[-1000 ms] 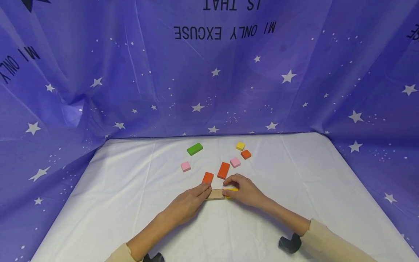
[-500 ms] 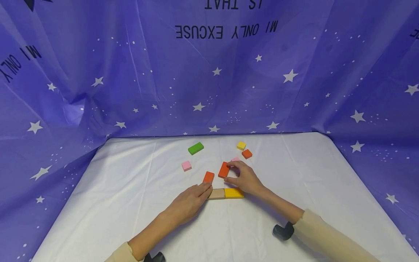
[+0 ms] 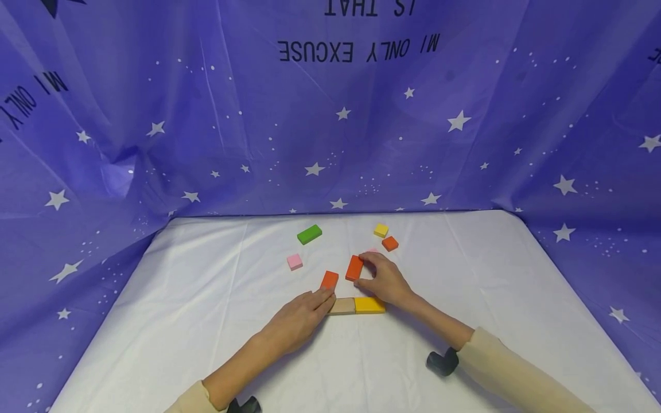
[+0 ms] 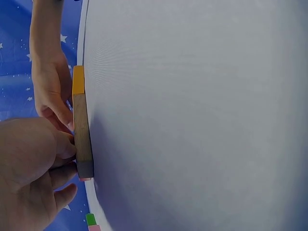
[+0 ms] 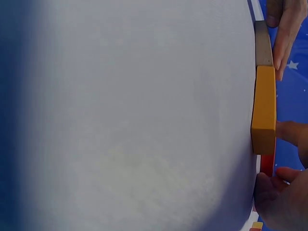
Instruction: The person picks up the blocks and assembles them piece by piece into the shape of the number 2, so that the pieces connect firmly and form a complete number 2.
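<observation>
My left hand (image 3: 296, 320) rests with its fingertips on the left part of a plain wood block (image 3: 343, 307), covering that end. A yellow block (image 3: 370, 305) lies end to end with the wood one, in a row. Just beyond the left fingers an orange-red block (image 3: 329, 280) lies partly hidden. With thumb and fingers at the two ends of a red block (image 3: 354, 268), my right hand (image 3: 388, 282) holds it behind the row. In the right wrist view the yellow block (image 5: 264, 106) hides much of that red block (image 5: 267, 165).
Farther back on the white cloth (image 3: 444, 252) lie a green block (image 3: 309, 234), a pink block (image 3: 295, 262), a small yellow block (image 3: 381, 230) and a small orange block (image 3: 390, 244). Another pink block (image 3: 373, 250) shows behind the right fingers. A purple starry curtain (image 3: 258, 143) surrounds the table.
My right hand has left the yellow block and moved back to the red block, its thumb and fingers now at that block's ends. The left hand has stayed in place.
</observation>
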